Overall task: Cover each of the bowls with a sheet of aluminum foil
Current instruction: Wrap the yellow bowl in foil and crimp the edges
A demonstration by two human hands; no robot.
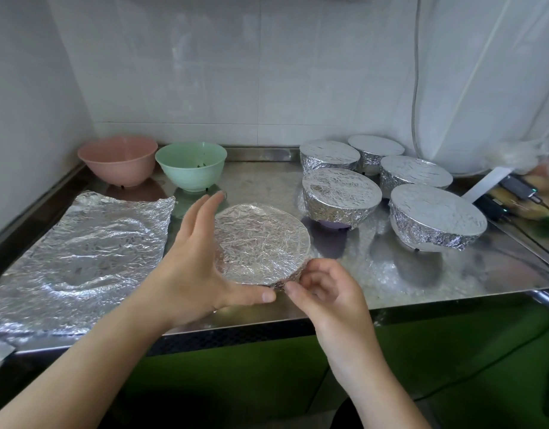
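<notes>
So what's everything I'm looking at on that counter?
Foil-covered bowls: five, silver, back right of the counter.
Bowl being wrapped: one, silver foil over it, front centre.
Pink bowl: one, uncovered, back left.
Green bowl: one, uncovered, beside the pink one.
Foil sheet: one, silver, crinkled, flat at left.
Counter: one, steel.
Cables and plugs: several, dark, far right.
Left hand: open against the bowl's side.
Right hand: pinches foil at the near rim.
</notes>
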